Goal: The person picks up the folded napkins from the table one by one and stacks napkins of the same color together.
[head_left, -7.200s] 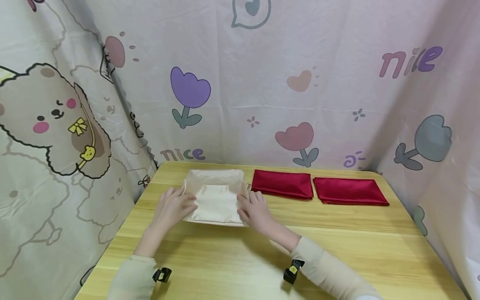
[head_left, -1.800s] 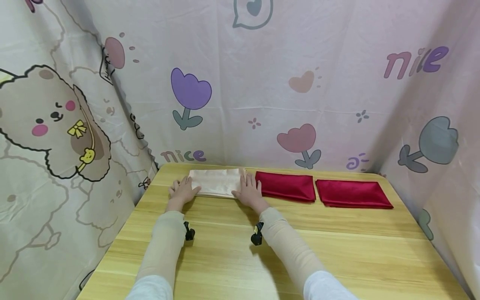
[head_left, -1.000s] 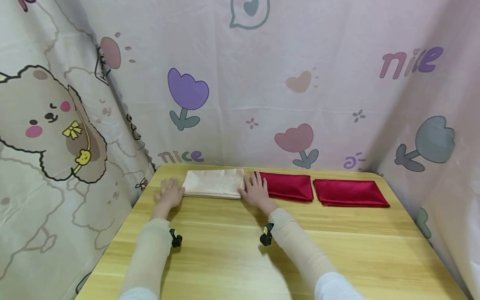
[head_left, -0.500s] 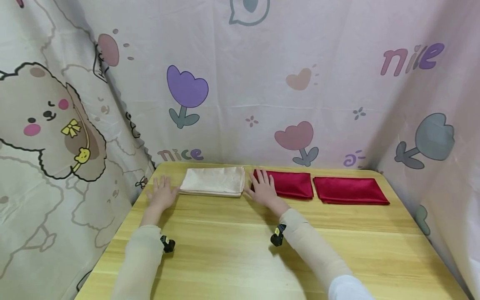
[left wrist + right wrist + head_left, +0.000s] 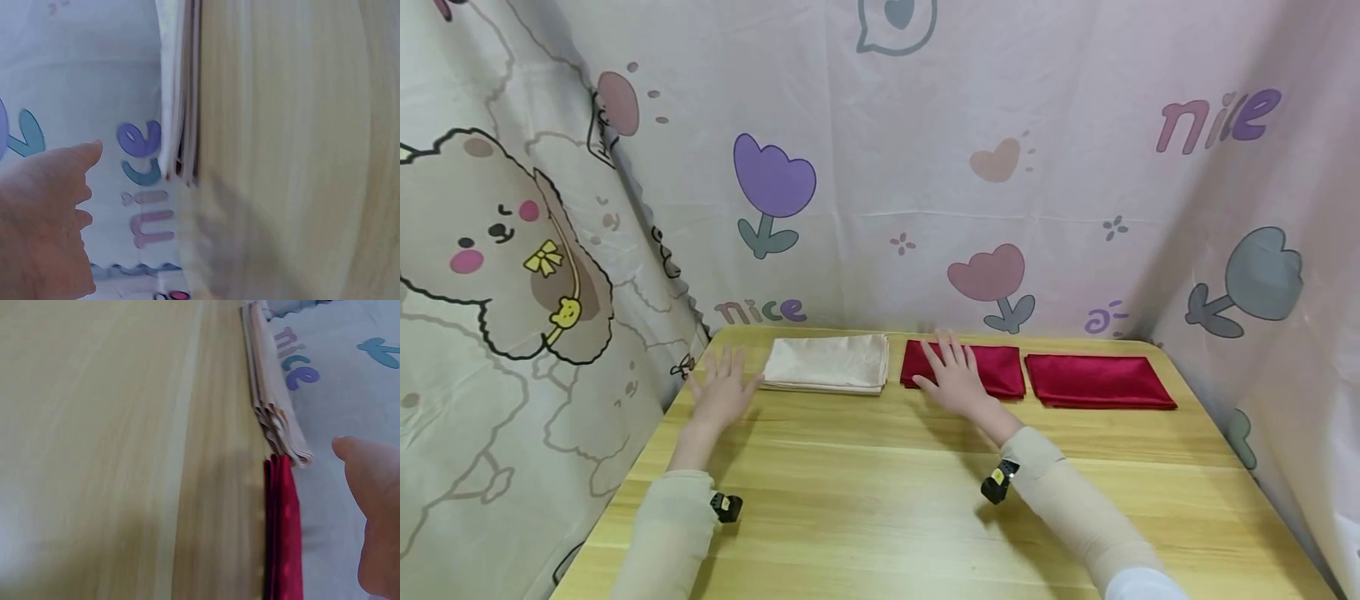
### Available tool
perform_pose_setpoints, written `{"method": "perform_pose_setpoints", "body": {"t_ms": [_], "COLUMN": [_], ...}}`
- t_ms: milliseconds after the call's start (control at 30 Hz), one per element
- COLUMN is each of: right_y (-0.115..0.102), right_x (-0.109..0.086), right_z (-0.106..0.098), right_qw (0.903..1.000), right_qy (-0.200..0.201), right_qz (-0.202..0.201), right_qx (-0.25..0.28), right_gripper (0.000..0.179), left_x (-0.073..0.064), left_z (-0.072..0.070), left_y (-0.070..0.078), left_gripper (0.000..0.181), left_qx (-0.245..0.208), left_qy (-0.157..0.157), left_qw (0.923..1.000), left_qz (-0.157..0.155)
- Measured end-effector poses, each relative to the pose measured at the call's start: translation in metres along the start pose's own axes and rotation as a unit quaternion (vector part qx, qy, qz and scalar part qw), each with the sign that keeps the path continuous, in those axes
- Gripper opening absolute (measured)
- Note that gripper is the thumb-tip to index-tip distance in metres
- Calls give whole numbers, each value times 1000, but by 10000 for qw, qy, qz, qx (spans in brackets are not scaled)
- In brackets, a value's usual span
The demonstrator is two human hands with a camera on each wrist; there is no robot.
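A cream satin cloth (image 5: 826, 364), folded into a flat rectangle, lies at the back left of the table, its stacked layers showing in the left wrist view. My left hand (image 5: 722, 396) is spread just left of it, fingers straight and holding nothing. Fingers apart, my right hand (image 5: 957, 379) overlaps the nearer folded red satin cloth (image 5: 1000, 372) in the head view. In the right wrist view that hand (image 5: 378, 512) hovers above the red cloth (image 5: 284, 537), with air between them. A second folded red cloth (image 5: 1101, 382) lies further right.
The wooden table (image 5: 865, 500) stretches toward me in front of the cloths. A patterned curtain (image 5: 880, 167) hangs right behind its back edge and along both sides. Small black cameras (image 5: 726, 507) sit on both wrists.
Earlier both hands gripped and folded over the cream cloth, then pressed its ends flat. Now they have let go and moved apart, left hand to the left, right hand to the right.
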State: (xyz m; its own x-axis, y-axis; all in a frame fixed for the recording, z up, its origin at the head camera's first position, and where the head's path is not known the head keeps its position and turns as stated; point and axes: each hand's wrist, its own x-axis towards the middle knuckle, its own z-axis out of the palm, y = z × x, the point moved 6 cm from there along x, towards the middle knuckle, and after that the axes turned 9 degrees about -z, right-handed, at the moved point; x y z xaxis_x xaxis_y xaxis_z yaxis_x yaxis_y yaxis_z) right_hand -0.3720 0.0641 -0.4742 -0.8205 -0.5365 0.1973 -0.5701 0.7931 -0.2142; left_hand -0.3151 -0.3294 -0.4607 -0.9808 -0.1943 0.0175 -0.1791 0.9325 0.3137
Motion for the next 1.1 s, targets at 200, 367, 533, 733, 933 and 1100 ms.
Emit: {"method": "perform_pose_setpoints", "body": {"t_ms": [200,367,533,733,933,1100], "right_y": [9,16,27,41,55,72], "right_x": [-18,-32,-49,-75,-98,-116], "right_z": [-19,-32,-43,-58,-71,-69], "right_qw": [9997,9990,9989,9974,9903,9755], "right_qy": [229,400,429,602,941,1108], "right_qz": [17,-7,68,267,561,961], "right_qx": [116,211,158,288,850,1642], "right_gripper": [74,74,74,74,73,71], "left_x": [-10,-19,-28,-39,-48,-55], "left_z": [-11,-20,-28,-32,-32,-25], "left_y": [22,45,71,102,129,151], "left_gripper": [81,79,74,72,71,69], "left_qx": [141,174,240,258,179,-320], "left_qy": [33,59,76,55,-17,-256], "left_qw": [9996,9990,9982,9959,9938,9914], "left_qz": [243,397,543,869,1101,1243]}}
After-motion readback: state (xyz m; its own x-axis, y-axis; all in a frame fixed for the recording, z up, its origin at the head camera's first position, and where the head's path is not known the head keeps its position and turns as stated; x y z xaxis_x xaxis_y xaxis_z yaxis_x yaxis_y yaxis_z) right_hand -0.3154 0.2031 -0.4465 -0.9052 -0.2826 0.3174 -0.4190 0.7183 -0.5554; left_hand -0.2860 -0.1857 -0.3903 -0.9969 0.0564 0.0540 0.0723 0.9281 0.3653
